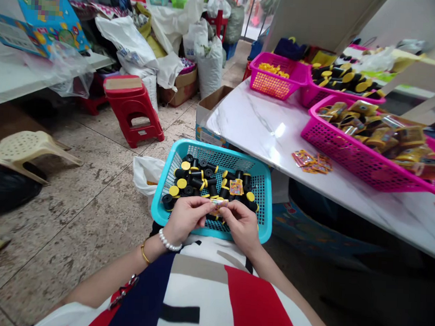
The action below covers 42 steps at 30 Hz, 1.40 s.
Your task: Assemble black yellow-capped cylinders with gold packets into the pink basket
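Observation:
A teal plastic basket point(263, 185) rests on my lap, filled with several small black cylinders with yellow caps point(191, 177). Over its near edge my left hand point(186, 219) and my right hand point(240, 223) both pinch one small orange-and-yellow label sticker point(218, 202), fingers closed on it from either side. Another orange sticker point(236, 187) lies among the cylinders in the basket. A pearl bracelet and a gold bangle circle my left wrist.
A white marble table point(270, 131) on the right holds loose stickers point(312, 161) and pink baskets point(352, 160) of wrapped pieces, black cylinders and yellow caps. A red stool point(133, 105), a cream stool point(25, 148), bags and boxes stand on the tiled floor.

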Each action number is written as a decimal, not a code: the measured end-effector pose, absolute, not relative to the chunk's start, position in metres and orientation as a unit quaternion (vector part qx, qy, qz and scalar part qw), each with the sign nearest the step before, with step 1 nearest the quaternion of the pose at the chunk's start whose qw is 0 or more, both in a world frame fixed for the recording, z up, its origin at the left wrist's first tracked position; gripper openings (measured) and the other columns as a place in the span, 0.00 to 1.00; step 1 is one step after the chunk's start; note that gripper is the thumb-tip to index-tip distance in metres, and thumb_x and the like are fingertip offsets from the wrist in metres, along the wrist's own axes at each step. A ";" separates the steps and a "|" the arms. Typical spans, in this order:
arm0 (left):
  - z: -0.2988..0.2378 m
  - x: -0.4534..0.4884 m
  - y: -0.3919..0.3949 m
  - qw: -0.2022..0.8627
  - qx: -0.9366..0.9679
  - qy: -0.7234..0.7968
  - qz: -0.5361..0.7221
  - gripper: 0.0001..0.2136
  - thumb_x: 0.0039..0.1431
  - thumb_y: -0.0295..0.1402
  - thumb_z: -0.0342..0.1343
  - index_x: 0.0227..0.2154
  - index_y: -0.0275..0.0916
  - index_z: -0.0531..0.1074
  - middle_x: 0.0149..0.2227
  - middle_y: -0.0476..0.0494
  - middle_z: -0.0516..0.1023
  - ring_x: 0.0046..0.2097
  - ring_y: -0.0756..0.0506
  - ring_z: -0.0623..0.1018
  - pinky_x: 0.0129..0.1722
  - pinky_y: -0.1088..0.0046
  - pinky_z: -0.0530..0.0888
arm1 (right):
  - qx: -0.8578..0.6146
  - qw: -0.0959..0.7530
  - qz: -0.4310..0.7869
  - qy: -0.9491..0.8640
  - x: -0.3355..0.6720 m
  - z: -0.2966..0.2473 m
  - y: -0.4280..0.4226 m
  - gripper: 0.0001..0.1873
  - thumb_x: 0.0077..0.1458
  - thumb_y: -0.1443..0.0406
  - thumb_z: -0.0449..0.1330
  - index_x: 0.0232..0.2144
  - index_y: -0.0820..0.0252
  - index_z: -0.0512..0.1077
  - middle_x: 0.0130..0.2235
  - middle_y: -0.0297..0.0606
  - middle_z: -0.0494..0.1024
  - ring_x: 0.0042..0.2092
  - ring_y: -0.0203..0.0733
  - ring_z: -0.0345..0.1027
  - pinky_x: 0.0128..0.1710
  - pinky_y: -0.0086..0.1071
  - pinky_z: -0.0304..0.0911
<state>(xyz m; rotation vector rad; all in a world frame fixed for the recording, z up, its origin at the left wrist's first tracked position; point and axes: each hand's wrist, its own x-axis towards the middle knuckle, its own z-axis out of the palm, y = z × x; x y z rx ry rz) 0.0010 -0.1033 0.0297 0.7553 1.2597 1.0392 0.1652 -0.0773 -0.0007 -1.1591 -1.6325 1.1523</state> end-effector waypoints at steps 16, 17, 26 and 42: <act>0.034 -0.006 -0.092 0.532 0.459 0.544 0.460 0.09 0.50 0.37 0.62 0.28 0.36 0.73 0.23 0.49 0.74 0.24 0.53 0.70 0.23 0.78 0.66 | -0.400 0.390 0.430 -0.709 0.170 0.023 -0.056 0.07 0.58 0.62 0.57 0.37 0.56 0.73 0.33 0.37 0.74 0.33 0.38 0.68 0.34 0.33 0.66; 0.032 -0.006 -0.089 0.554 0.407 0.541 0.485 0.10 0.51 0.38 0.62 0.27 0.36 0.71 0.21 0.50 0.73 0.21 0.54 0.68 0.20 0.79 0.64 | -0.428 0.422 0.465 -0.649 0.167 0.021 -0.056 0.09 0.58 0.61 0.58 0.39 0.56 0.72 0.33 0.36 0.74 0.32 0.38 0.68 0.32 0.32 0.67; 0.022 0.006 -0.082 0.606 0.287 0.490 0.557 0.12 0.48 0.38 0.64 0.28 0.34 0.71 0.25 0.49 0.75 0.23 0.54 0.71 0.23 0.79 0.67 | -0.411 0.396 0.682 -0.457 0.150 0.004 -0.068 0.12 0.48 0.61 0.66 0.33 0.59 0.70 0.27 0.32 0.75 0.26 0.34 0.68 0.26 0.28 0.66; 0.029 -0.030 -0.082 0.524 0.257 0.490 0.648 0.08 0.52 0.35 0.61 0.27 0.35 0.73 0.29 0.49 0.74 0.29 0.53 0.71 0.28 0.78 0.66 | -0.339 0.204 0.103 -0.913 0.152 0.010 -0.038 0.10 0.56 0.67 0.57 0.42 0.59 0.73 0.41 0.45 0.75 0.45 0.49 0.66 0.45 0.41 0.62</act>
